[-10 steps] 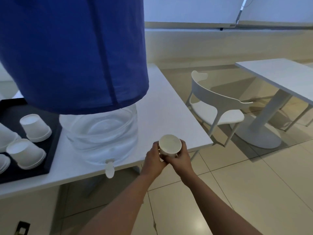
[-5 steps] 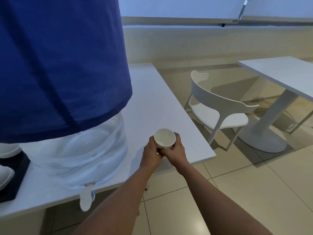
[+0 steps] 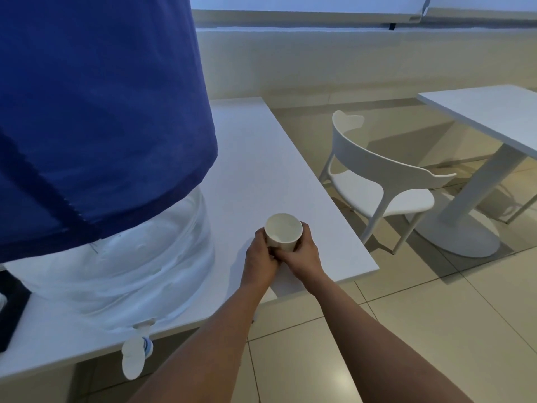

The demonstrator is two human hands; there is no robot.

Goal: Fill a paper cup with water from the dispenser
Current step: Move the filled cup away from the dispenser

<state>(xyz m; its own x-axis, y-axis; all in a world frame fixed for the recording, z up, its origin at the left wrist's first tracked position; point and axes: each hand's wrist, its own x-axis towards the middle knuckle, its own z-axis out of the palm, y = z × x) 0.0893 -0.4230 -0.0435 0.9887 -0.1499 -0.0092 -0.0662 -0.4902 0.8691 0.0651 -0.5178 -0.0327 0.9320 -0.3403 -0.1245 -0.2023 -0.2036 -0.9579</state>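
Observation:
A white paper cup [image 3: 283, 231] stands upright over the white table [image 3: 261, 170], near its right front corner. My left hand [image 3: 260, 261] and my right hand [image 3: 305, 255] both wrap around the cup's lower part. I cannot see any water inside the cup. The water dispenser [image 3: 122, 263], a clear jug under a blue cloth cover [image 3: 96, 112], stands on the table to the left. Its white tap [image 3: 134, 354] hangs over the table's front edge, well left of and below the cup.
A white chair [image 3: 377, 181] stands right of the table on the tiled floor. A second white table [image 3: 488, 112] on a pedestal base is further right. The edge of a dark tray [image 3: 11, 312] shows at the far left.
Both hands have carried the cup up and back, from beyond the table's front edge to over the tabletop. The view has shifted right, so the tray with upturned cups is almost out of sight.

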